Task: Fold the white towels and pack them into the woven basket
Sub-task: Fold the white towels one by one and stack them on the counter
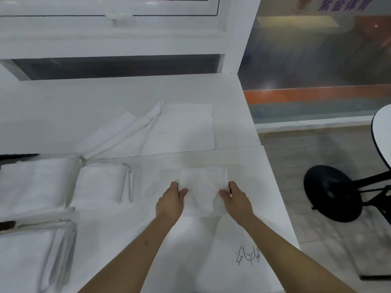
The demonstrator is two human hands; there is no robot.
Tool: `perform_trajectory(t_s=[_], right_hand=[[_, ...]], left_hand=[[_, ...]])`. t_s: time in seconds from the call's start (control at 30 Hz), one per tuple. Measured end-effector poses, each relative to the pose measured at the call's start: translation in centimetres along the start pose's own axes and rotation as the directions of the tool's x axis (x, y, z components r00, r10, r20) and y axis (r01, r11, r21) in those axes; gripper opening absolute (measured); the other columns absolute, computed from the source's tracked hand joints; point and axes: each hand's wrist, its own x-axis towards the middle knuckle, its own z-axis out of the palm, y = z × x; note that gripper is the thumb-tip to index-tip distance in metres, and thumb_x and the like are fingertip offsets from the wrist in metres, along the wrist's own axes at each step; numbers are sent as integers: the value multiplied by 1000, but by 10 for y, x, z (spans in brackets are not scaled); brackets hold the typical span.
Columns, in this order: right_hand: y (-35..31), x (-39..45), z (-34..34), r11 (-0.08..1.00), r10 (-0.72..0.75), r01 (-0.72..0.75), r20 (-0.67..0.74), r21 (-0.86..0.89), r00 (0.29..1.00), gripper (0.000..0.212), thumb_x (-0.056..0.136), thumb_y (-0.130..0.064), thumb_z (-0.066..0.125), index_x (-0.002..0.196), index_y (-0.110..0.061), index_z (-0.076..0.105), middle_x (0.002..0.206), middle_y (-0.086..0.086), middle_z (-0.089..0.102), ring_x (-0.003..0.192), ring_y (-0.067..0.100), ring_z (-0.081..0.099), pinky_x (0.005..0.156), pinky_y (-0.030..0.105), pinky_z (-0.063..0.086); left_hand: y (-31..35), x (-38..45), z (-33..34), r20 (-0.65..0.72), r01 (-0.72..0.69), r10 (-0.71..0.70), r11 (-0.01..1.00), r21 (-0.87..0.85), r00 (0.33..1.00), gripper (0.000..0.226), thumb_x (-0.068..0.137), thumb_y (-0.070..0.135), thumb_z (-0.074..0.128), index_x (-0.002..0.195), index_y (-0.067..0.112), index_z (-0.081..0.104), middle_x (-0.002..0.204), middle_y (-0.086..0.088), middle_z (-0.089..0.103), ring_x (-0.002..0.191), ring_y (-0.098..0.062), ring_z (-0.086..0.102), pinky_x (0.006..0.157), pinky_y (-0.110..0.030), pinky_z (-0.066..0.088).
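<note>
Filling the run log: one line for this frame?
step: folding | left hand: holds small towel | right hand: holds same | basket: not in view

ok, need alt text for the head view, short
Both hands, left hand and right hand, grip the side edges of a small folded white towel on a white table. More white towels lie nearby: folded stacks to the left, an unfolded towel spread behind. No basket is in view.

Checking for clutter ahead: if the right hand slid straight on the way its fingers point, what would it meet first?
Probably nothing soon: the right hand, gripping the small folded towel, points up-left over bare table; the spread towel comes next.
</note>
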Motion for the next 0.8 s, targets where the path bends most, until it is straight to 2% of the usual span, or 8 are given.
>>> perform_trajectory(t_s=[0.13, 0.33, 0.4, 0.47, 0.57, 0.67, 0.73, 0.8], right_hand=[[2, 19, 11, 993, 36, -40, -42, -113, 998, 27, 104, -43, 47, 89, -21, 39, 72, 0, 55, 62, 25, 56, 57, 35, 41], [3, 35, 22, 971, 91, -102, -63, -216, 994, 30, 104, -44, 45, 88, -20, 39, 74, 0, 57, 65, 26, 57, 59, 34, 44], [3, 35, 23, 967, 108, -122, -71, -223, 992, 29, 105, -43, 44, 89, -20, 40, 74, -1, 56, 63, 24, 55, 59, 33, 43], [3, 34, 23, 969, 104, -122, -91, -216, 990, 26, 104, -43, 45, 92, -20, 43, 78, -2, 57, 66, 22, 57, 62, 35, 47], [7, 33, 25, 979, 108, -128, -124, -160, 986, 22, 103, -44, 48, 103, -21, 49, 95, -3, 60, 76, 21, 62, 70, 39, 55], [12, 30, 27, 988, 118, -130, -130, -88, 984, 29, 101, -47, 51, 117, -23, 48, 108, -3, 63, 85, 19, 65, 75, 42, 57], [17, 27, 25, 995, 91, -96, -146, -30, 985, 43, 100, -45, 54, 136, -25, 41, 122, -1, 60, 96, 21, 65, 77, 41, 56], [23, 20, 23, 998, -30, 23, -146, -55, 989, 55, 100, -39, 56, 150, -30, 34, 133, 2, 51, 106, 22, 62, 81, 43, 56]], left_hand=[[9, 22, 11, -3, 56, -56, 993, 101, 998, 35, 107, 45, 31, 122, 15, 44, 102, -7, 69, 93, -37, 66, 77, -40, 48], [9, 29, 25, -59, 154, -150, 985, 72, 987, 26, 106, 42, 35, 114, 18, 41, 102, -5, 65, 86, -33, 63, 72, -39, 45], [6, 25, 30, -218, 42, -11, 989, 139, 976, 23, 103, 36, 49, 117, 17, 48, 105, -4, 59, 87, -30, 63, 68, -40, 49], [-1, 20, 36, -298, -147, 253, 930, 336, 920, 30, 93, 20, 66, 120, 14, 59, 110, -8, 57, 96, -30, 60, 76, -41, 50], [1, 13, 48, -183, -439, 559, 781, 444, 809, 48, 87, 10, 67, 134, 14, 59, 135, -13, 55, 124, -33, 55, 100, -44, 46], [17, 4, 60, 37, -480, 515, 767, 427, 856, 52, 106, 39, 33, 156, 22, 33, 165, -12, 24, 152, -33, 24, 120, -47, 30], [24, 3, 70, 124, -413, 399, 809, 419, 908, 60, 106, 55, 12, 161, 34, 9, 169, -9, -9, 156, -30, -8, 126, -49, 8], [23, 3, 78, 150, -397, 369, 811, 431, 917, 62, 103, 64, 6, 160, 40, -4, 166, -6, -26, 153, -27, -24, 125, -49, -5]])
